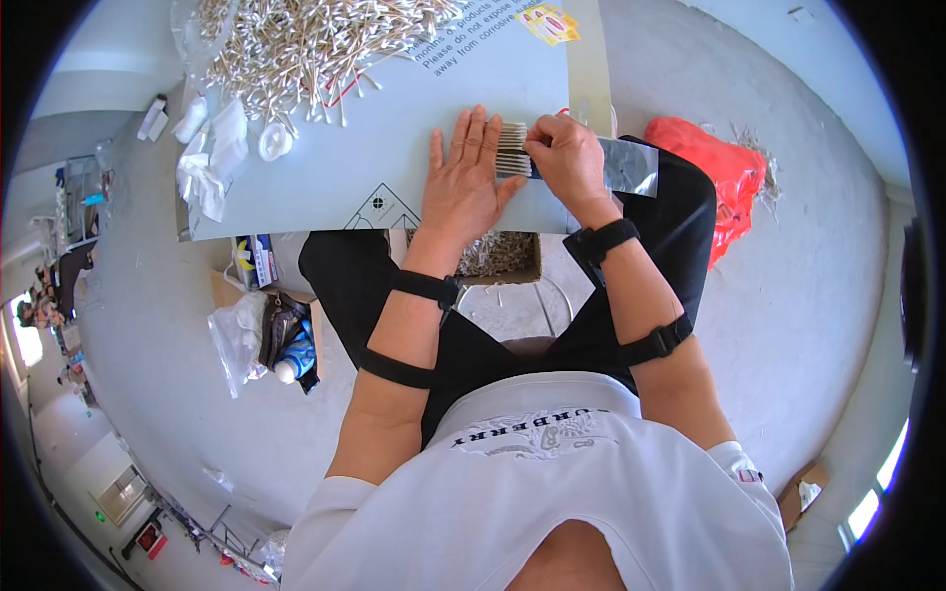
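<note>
A row of cotton swabs [511, 150] lies side by side on the grey-white board between my two hands. My left hand [463, 175] rests flat with fingers stretched out, its index finger and thumb bordering the row's left side. At the row's right end, my right hand [569, 161] is closed in a pinch; its fingertips hide whatever is between them. A clear, shiny plastic sleeve [632, 167] sticks out to the right from beneath the right hand. Towards the far left of the board is a large loose heap of cotton swabs [305, 49].
White crumpled wrappings [212, 153] and a white tape roll [275, 141] lie at the board's left. A box of swabs [503, 256] stands below the near edge. On the floor are a red bag [705, 172] at right and an open carton with a bottle [296, 360] at left.
</note>
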`<state>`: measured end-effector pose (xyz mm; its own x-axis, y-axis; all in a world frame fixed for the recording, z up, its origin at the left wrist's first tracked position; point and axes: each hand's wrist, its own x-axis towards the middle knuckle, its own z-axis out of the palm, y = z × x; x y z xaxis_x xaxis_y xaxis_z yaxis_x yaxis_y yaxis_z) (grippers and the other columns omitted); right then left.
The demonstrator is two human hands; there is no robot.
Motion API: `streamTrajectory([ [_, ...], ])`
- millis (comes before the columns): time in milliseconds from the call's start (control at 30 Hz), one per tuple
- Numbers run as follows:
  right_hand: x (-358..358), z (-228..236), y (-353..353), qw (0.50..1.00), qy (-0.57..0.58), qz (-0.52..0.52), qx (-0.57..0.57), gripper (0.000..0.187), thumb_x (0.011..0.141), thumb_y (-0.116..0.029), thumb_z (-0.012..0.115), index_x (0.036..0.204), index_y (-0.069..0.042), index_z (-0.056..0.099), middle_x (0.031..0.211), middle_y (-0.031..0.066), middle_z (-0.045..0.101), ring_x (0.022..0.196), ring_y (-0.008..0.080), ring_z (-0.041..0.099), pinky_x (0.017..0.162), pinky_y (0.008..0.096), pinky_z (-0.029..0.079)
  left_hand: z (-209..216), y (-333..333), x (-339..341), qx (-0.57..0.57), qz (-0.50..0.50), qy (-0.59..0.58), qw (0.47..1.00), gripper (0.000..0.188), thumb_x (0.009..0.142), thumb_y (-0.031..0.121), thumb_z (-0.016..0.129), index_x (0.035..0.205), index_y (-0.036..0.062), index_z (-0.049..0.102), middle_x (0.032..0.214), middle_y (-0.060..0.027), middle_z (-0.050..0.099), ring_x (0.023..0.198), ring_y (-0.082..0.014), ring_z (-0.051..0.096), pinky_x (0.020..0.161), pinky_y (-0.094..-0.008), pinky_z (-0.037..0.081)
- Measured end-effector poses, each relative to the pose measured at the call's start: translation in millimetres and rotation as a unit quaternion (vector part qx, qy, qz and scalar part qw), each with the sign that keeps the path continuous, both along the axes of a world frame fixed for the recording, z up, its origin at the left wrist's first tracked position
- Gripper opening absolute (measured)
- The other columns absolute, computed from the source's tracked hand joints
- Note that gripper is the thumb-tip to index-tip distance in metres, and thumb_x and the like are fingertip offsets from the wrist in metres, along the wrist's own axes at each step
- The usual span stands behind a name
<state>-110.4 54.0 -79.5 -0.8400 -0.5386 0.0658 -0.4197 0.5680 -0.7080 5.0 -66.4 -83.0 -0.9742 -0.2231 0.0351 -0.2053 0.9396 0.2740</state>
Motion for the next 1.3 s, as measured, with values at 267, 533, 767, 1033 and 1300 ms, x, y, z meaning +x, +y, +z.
streamTrajectory([
  [267, -1.1, 14.6, 26.6, 0.993, 0.016, 0.119, -0.019, 0.054, 0.066, -0.013, 0.079, 0.117, -0.010, 0.062, 0.097, 0.0112, 0.058, 0.091, 0.0289, 0.062, 0.076, 0.0363, 0.050, -0.3, 0.6, 0.0, 0.005, 0.007, 0.021, 1.000, 0.078, 0.091, 0.054, 0.049, 0.149, 0.0069, 0.027, 0.156, -0.0125, 0.023, 0.146, -0.0252, 0.018, 0.117, -0.0507, 0.009],
  [533, 5.9, 7.1, 18.7, 0.993, 0.053, 0.106, 0.026, 0.055, 0.066, -0.012, 0.078, 0.118, -0.007, 0.061, 0.101, 0.0139, 0.056, 0.093, 0.0344, 0.059, 0.081, 0.0414, 0.050, -2.3, 0.1, 0.3, -0.003, 0.010, 0.020, 1.000, 0.078, 0.092, 0.056, 0.046, 0.149, 0.0064, 0.027, 0.156, -0.0133, 0.022, 0.146, -0.0260, 0.018, 0.117, -0.0506, 0.008],
  [767, 31.1, -22.2, -5.2, 0.947, -0.077, -0.010, -0.310, 0.050, 0.091, -0.010, 0.059, 0.137, 0.000, 0.043, 0.142, 0.0204, 0.038, 0.131, 0.0338, 0.040, 0.106, 0.0364, 0.035, -1.6, 5.6, -2.2, 0.003, 0.010, 0.024, 1.000, 0.077, 0.091, 0.052, 0.049, 0.149, 0.0069, 0.026, 0.157, -0.0133, 0.022, 0.146, -0.0260, 0.018, 0.117, -0.0507, 0.009],
  [1033, 25.9, -6.1, 6.6, 0.965, -0.063, -0.040, -0.251, 0.031, 0.088, -0.014, 0.061, 0.115, 0.001, 0.054, 0.118, 0.0211, 0.054, 0.110, 0.0346, 0.054, 0.091, 0.0403, 0.044, 2.5, 5.7, -0.5, 0.014, 0.029, 0.003, 0.999, 0.074, 0.092, 0.046, 0.052, 0.149, 0.0068, 0.025, 0.157, -0.0133, 0.020, 0.147, -0.0259, 0.015, 0.117, -0.0504, 0.008],
  [1300, -0.1, 20.3, 69.7, 0.989, 0.101, -0.028, 0.102, 0.018, 0.078, -0.019, 0.065, 0.077, -0.003, 0.059, 0.076, 0.0180, 0.064, 0.071, 0.0373, 0.064, 0.064, 0.0468, 0.052, -7.4, 44.2, -13.5, 0.008, 0.029, 0.045, 0.999, 0.077, 0.092, 0.048, 0.052, 0.149, 0.0042, 0.023, 0.157, -0.0156, 0.019, 0.146, -0.0286, 0.014, 0.117, -0.0503, 0.008],
])
